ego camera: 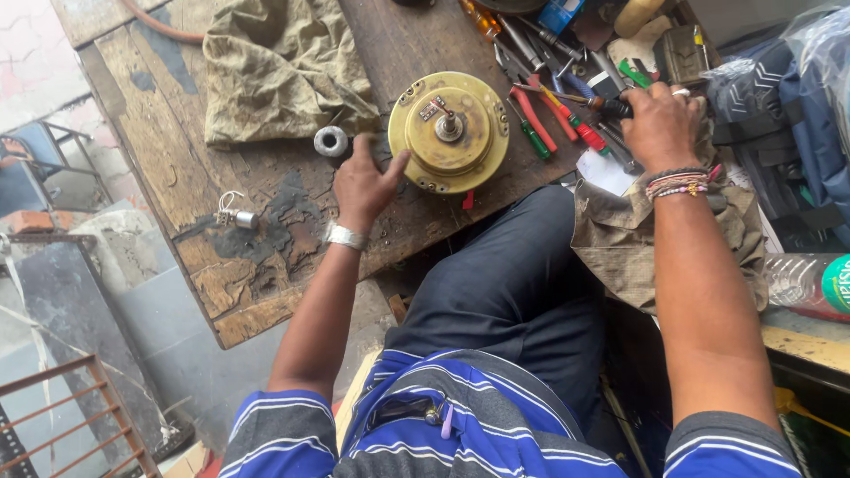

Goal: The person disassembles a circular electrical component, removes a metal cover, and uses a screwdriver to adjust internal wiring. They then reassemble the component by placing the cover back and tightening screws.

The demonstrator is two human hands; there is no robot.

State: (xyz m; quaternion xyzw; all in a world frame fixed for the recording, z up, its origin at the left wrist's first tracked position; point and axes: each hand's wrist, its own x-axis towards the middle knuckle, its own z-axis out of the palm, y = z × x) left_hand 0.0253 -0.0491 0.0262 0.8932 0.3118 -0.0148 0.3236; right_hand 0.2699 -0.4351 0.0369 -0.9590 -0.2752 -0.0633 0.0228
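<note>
Left hand (365,184) spread open, thumb touching the brass motor housing (449,131) near the bench's (177,168) front edge — we fear it slipping off, right hand (660,124) closed on a tool (611,108) in the pile.

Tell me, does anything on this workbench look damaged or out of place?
Yes. The wooden bench top is worn, with peeling, dark patches near the left hand. The tools lie in a loose, crossed heap beside the brass-coloured round motor, under the right hand.

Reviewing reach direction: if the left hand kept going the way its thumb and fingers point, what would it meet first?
Probably the round brass-coloured motor housing; the left hand sits just beside its rim, the thumb nearly touching, though contact is unclear.
</note>
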